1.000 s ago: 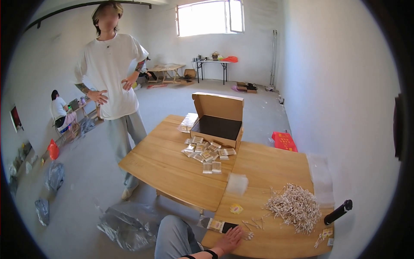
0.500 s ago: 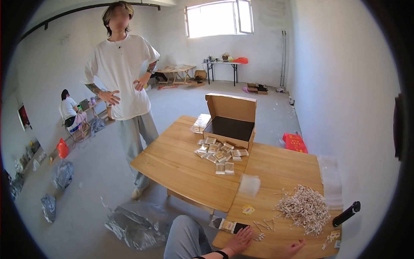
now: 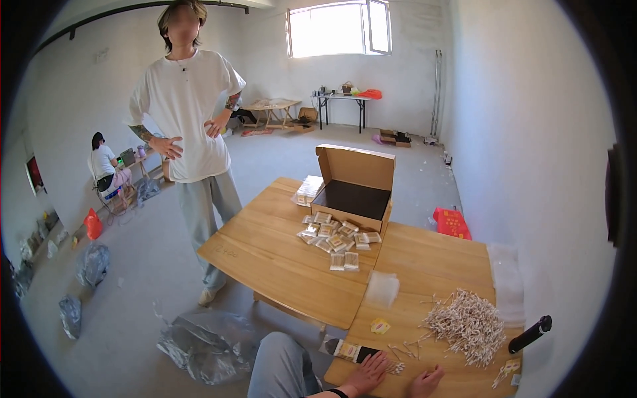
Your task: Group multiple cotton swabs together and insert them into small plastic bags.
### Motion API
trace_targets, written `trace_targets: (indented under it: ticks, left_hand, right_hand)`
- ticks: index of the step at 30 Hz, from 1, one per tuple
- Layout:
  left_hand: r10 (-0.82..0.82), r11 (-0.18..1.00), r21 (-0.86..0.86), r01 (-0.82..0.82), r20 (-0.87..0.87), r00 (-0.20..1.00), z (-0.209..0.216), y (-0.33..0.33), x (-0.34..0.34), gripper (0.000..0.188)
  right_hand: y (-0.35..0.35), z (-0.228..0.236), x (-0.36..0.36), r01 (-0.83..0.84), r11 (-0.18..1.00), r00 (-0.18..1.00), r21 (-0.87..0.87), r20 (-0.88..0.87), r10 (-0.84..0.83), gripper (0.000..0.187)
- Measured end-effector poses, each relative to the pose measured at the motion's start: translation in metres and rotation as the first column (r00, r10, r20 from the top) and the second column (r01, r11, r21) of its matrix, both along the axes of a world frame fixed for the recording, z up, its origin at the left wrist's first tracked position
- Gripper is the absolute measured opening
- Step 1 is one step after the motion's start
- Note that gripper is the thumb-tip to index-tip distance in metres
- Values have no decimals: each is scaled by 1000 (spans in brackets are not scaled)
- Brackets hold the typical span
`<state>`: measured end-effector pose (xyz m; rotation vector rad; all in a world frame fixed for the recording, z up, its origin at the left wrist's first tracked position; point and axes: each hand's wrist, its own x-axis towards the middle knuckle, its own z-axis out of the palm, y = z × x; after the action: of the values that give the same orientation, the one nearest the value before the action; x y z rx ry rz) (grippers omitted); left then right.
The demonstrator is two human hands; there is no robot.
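My left hand (image 3: 366,376) lies flat, fingers stretched out, over a black strip and the near end of a row of cotton swabs (image 3: 396,367). Left of its fingertips is a clear plastic bag with a printed card (image 3: 346,349), at the table's front edge. My right hand (image 3: 426,382) is low over the tabletop, apart from the left. Its fingers are curled in, and whatever they may hold is hidden. Several loose swabs (image 3: 406,350) are scattered beyond both hands. A large heap of cotton swabs (image 3: 466,325) sits farther right. Small yellow cards (image 3: 379,326) lie beyond the bag.
Clear bags (image 3: 382,289) are stacked on the wooden table (image 3: 424,265). Packed swab bags (image 3: 335,235) lie before an open cardboard box (image 3: 352,192). A black cylinder (image 3: 531,334) stands at right. Across the table a person (image 3: 186,113) stands, hands on hips. Plastic sheeting (image 3: 206,348) covers some floor.
My right hand has moved left, closer to my left hand, with its fingers curled. The left hand stays on the swabs and strip. The view has shifted slightly.
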<state>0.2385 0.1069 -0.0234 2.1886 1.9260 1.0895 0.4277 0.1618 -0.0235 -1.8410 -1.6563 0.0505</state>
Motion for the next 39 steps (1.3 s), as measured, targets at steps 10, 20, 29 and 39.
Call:
trace_targets:
  ticks: [10, 20, 29, 39]
  left_hand:
    - [-83, 992, -91, 88, 58, 995, -7, -5, -4, 47]
    - [-95, 991, -99, 93, -16, 995, 7, -5, -6, 46]
    - [-59, 998, -25, 58, -40, 997, 2, -5, -3, 46]
    - [-59, 997, -44, 59, 7, 998, 3, -5, -3, 46]
  right_hand:
    - [-9, 18, -6, -27, 978, 997, -209, -76, 11, 51]
    - [-3, -4, -1, 7, 983, 1000, -185, -14, -10, 49]
    - [-2, -15, 4, -7, 999, 997, -45, 81, 11, 47]
    - [-1, -13, 4, -15, 1000, 994, -20, 104, 17, 45]
